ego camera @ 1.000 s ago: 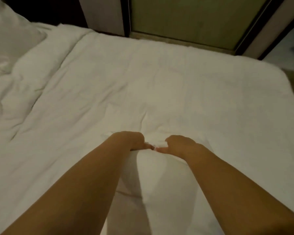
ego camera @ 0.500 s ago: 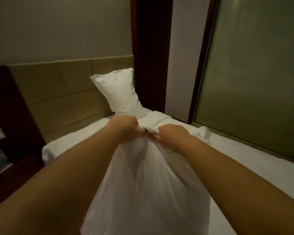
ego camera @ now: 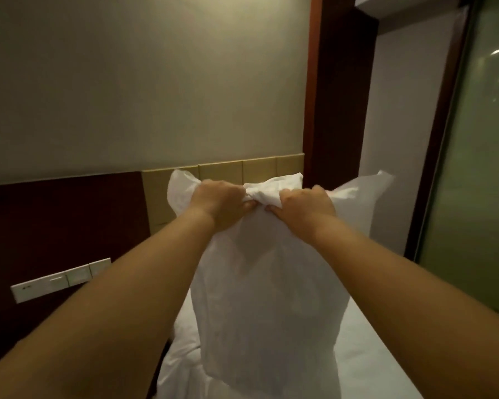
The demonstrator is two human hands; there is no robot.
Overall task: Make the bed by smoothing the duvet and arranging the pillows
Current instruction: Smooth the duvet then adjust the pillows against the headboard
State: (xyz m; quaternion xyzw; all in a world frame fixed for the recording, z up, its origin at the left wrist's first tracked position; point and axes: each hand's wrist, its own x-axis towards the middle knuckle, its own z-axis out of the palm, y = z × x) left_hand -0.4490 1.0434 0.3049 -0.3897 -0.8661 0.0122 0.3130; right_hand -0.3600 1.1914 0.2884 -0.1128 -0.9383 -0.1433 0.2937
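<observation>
A white pillow (ego camera: 265, 298) hangs upright in front of me, held by its bunched top edge above the bed. My left hand (ego camera: 221, 204) and my right hand (ego camera: 306, 205) are both closed on that top edge, close together, knuckles up. The pillow's two upper corners stick out to either side of my fists. White bedding (ego camera: 366, 355) lies below and to the right. The second pillow at the headboard is hidden behind the one I hold.
A tan padded headboard (ego camera: 222, 171) and a dark wood panel (ego camera: 55, 226) with a white switch plate (ego camera: 61, 279) face me. A dark wooden post (ego camera: 337, 96) stands at the right, then a frosted glass panel (ego camera: 478, 182).
I have lifted the pillow off the duvet and raised it higher. My view has swung from the bed's foot up to the headboard wall.
</observation>
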